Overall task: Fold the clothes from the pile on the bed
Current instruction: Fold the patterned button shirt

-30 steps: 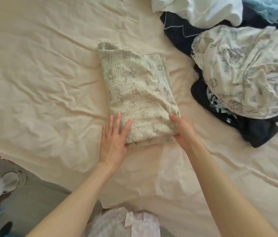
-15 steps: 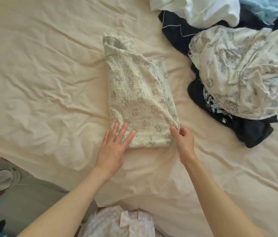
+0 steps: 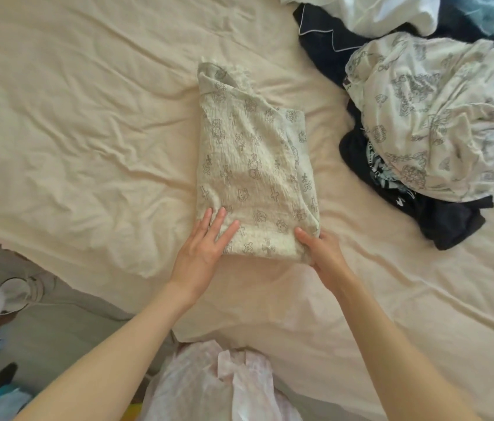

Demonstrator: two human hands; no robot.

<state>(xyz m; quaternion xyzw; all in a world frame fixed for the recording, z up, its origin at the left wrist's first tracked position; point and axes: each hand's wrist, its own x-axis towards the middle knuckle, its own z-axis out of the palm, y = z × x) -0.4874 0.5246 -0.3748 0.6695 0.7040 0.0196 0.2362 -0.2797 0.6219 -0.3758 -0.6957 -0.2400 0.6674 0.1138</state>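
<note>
Left hand: the left hand (image 3: 201, 250) lies flat, fingers straight, on the near left corner of the folded printed garment (image 3: 254, 165).
Right hand: the right hand (image 3: 323, 249) pinches the garment's near right corner, thumb on top.
Garment: mid-bed on the cream sheet (image 3: 72, 132).
Pile: unfolded clothes pile (image 3: 427, 110), far right.

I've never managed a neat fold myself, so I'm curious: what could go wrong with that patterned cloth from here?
Two risks. The left hand lies flat on the near edge of the patterned garment while the right hand grips its near right corner; an uneven lift may skew the fold. The garment's far end looks bunched, so it might spring open. The unfolded pile sits close on the right and could get snagged.
</note>
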